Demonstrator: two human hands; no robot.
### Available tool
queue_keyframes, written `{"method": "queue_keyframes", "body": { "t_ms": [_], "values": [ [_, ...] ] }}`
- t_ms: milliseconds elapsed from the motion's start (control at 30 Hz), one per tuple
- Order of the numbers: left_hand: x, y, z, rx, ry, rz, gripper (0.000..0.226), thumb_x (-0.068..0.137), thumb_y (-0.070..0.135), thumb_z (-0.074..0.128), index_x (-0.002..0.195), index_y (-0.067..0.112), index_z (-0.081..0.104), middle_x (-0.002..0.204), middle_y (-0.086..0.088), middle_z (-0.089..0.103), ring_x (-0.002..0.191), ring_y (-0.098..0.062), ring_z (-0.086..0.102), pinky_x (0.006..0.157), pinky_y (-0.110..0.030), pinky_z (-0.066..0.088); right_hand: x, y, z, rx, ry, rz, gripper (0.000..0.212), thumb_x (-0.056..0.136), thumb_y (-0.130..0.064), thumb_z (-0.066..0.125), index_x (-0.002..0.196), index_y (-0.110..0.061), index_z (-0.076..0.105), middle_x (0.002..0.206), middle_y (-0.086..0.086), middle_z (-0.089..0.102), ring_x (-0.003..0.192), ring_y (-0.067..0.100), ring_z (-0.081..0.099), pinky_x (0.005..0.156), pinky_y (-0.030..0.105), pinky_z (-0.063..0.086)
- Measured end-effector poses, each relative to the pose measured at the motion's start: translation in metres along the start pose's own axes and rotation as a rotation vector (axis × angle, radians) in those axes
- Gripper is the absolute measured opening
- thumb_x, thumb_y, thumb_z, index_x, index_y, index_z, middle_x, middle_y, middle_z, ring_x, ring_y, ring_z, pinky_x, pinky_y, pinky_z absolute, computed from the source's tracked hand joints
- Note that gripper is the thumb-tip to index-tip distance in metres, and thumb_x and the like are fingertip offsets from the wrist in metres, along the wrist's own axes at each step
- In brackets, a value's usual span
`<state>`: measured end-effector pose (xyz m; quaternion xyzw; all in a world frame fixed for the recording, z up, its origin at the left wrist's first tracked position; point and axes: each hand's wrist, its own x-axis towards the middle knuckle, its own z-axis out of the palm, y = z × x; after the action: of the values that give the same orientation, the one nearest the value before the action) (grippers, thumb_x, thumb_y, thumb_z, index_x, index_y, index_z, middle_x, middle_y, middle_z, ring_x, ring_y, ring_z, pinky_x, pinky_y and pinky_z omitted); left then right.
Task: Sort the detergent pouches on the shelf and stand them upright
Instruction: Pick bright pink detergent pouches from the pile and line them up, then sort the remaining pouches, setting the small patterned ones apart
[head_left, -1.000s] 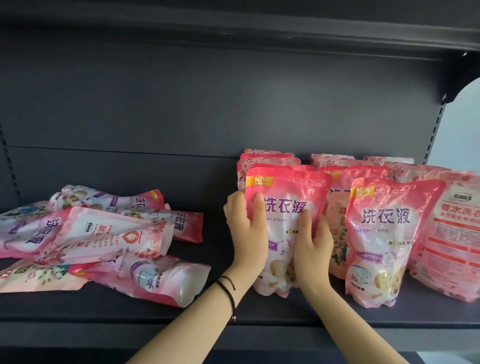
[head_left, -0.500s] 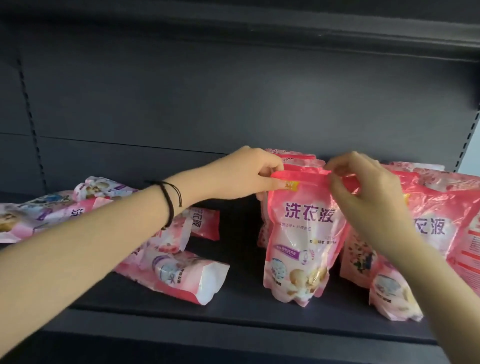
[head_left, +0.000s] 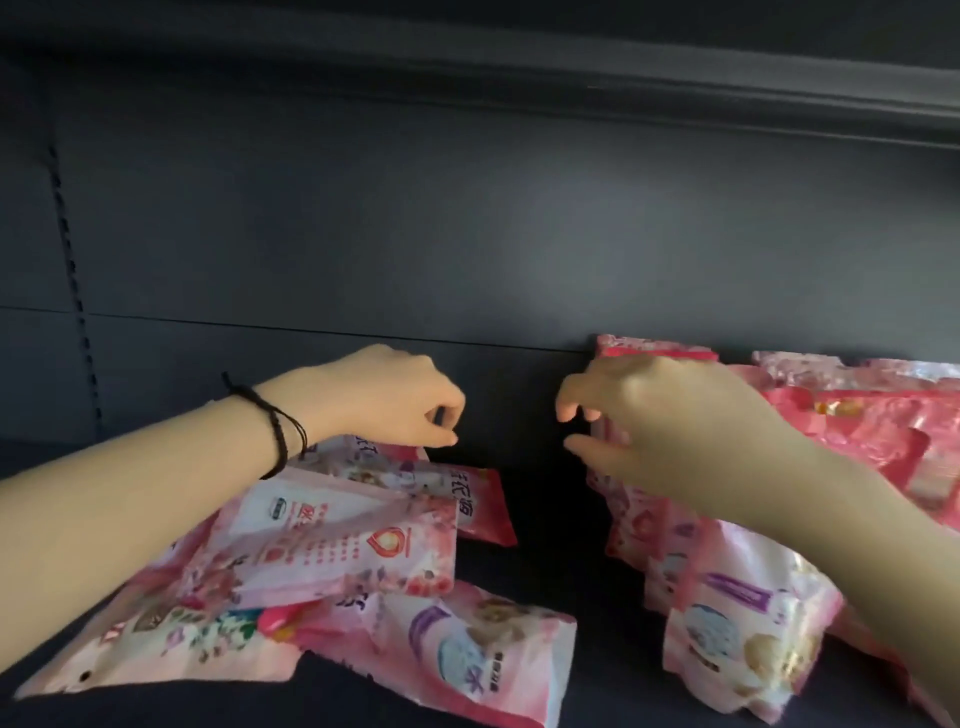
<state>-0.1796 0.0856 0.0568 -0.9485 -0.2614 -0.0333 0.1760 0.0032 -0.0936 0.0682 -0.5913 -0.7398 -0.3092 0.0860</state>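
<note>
Both hands have left the top edge of the front upright pouch (head_left: 748, 639) they pinched half a second ago. Left hand (head_left: 384, 400) now hovers over the heap of lying pouches (head_left: 332, 540), at least four, its grip narrow and empty. Right hand (head_left: 670, 421), fingers loosely spread, holds nothing beside the standing pouches (head_left: 872, 431), roughly six, on the shelf (head_left: 556, 561).

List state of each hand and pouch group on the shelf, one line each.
left hand: empty, fingers curled, above the loose pile
right hand: open, empty, in front of the upright row
loose pile: lying flat, overlapping
upright row: standing
</note>
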Motion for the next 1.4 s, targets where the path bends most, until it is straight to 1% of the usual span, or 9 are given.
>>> {"method": "queue_keyframes", "body": {
  "t_ms": [267, 400, 567, 633, 800, 967, 1200, 1367, 1400],
  "values": [
    [0.008, -0.059, 0.049, 0.055, 0.091, 0.083, 0.036, 0.088, 0.060, 0.045, 0.112, 0.036, 0.056, 0.096, 0.011, 0.064, 0.084, -0.013, 0.059, 0.066, -0.028, 0.045, 0.079, -0.018, 0.076, -0.053, -0.270, 0.085, 0.032, 0.091, -0.044, 0.050, 0.120, -0.029, 0.053, 0.109, -0.005, 0.059, 0.096, 0.021, 0.061, 0.063, 0.028, 0.039],
    [0.032, -0.064, 0.079, -0.058, 0.053, 0.063, 0.040, 0.088, 0.062, 0.046, 0.118, 0.036, 0.055, 0.107, 0.006, 0.063, 0.089, -0.013, 0.056, 0.067, -0.028, 0.040, 0.105, -0.013, 0.121, -0.014, -0.489, 0.261, 0.036, 0.091, -0.047, 0.048, 0.108, -0.018, 0.062, 0.109, 0.004, 0.063, 0.100, 0.028, 0.062, 0.069, 0.031, 0.041],
    [0.060, -0.057, 0.116, -0.342, -0.034, 0.013, 0.044, 0.088, 0.062, 0.046, 0.125, 0.037, 0.052, 0.123, 0.008, 0.058, 0.108, -0.012, 0.053, 0.083, -0.032, 0.046, 0.117, -0.003, 0.186, 0.352, -0.854, 0.605, 0.048, 0.092, -0.052, 0.049, 0.109, -0.008, 0.056, 0.102, 0.013, 0.061, 0.087, 0.026, 0.062, 0.067, 0.029, 0.049],
    [0.068, -0.054, 0.125, -0.427, -0.060, -0.021, 0.045, 0.087, 0.063, 0.046, 0.125, 0.039, 0.051, 0.125, 0.010, 0.056, 0.110, -0.010, 0.050, 0.084, -0.031, 0.043, 0.114, 0.000, 0.207, 0.505, -0.887, 0.743, 0.048, 0.093, -0.046, 0.051, 0.115, -0.004, 0.054, 0.096, 0.011, 0.059, 0.074, 0.021, 0.058, 0.066, 0.031, 0.051],
    [0.079, -0.045, 0.137, -0.562, -0.073, -0.071, 0.051, 0.090, 0.056, 0.049, 0.133, 0.027, 0.049, 0.132, 0.004, 0.053, 0.122, -0.013, 0.046, 0.094, -0.026, 0.037, 0.114, 0.005, 0.226, 0.649, -0.786, 0.828, 0.030, 0.093, -0.016, 0.053, 0.120, -0.003, 0.053, 0.078, 0.005, 0.056, 0.066, 0.013, 0.054, 0.058, 0.026, 0.047],
    [0.082, -0.045, 0.133, -0.859, -0.040, -0.220, 0.061, 0.090, 0.049, 0.056, 0.142, 0.019, 0.041, 0.139, -0.001, 0.050, 0.121, -0.014, 0.050, 0.092, -0.021, 0.040, 0.125, 0.009, 0.202, 0.474, -0.503, 0.707, 0.023, 0.094, -0.034, 0.044, 0.086, -0.015, 0.056, 0.102, 0.011, 0.064, 0.092, 0.027, 0.063, 0.076, 0.031, 0.050],
    [0.073, -0.056, 0.102, -1.398, 0.127, -0.338, 0.019, 0.085, 0.021, 0.071, 0.096, 0.006, 0.070, 0.093, -0.015, 0.074, 0.081, -0.028, 0.070, 0.079, -0.041, 0.056, 0.135, 0.011, 0.154, 0.517, 0.009, 0.583, 0.035, 0.094, -0.036, 0.049, 0.064, -0.020, 0.041, 0.078, 0.001, 0.054, 0.080, 0.029, 0.058, 0.067, 0.032, 0.043],
    [0.062, -0.055, 0.091, -1.608, 0.348, -0.340, 0.018, 0.085, 0.017, 0.069, 0.093, 0.001, 0.069, 0.087, -0.017, 0.073, 0.070, -0.025, 0.067, 0.067, -0.033, 0.055, 0.129, 0.008, 0.141, 0.778, 0.296, 0.660, 0.004, 0.088, -0.028, 0.062, 0.084, -0.027, 0.060, 0.089, -0.005, 0.064, 0.086, 0.015, 0.060, 0.075, 0.027, 0.046],
    [0.061, -0.056, 0.089, -1.673, 0.399, -0.342, 0.017, 0.084, 0.019, 0.070, 0.091, 0.003, 0.070, 0.085, -0.015, 0.074, 0.069, -0.024, 0.068, 0.065, -0.032, 0.056, 0.125, 0.007, 0.140, 0.893, 0.387, 0.723, 0.013, 0.086, -0.028, 0.066, 0.096, -0.022, 0.062, 0.098, -0.003, 0.065, 0.092, 0.013, 0.060, 0.080, 0.026, 0.046]
  ]
}}
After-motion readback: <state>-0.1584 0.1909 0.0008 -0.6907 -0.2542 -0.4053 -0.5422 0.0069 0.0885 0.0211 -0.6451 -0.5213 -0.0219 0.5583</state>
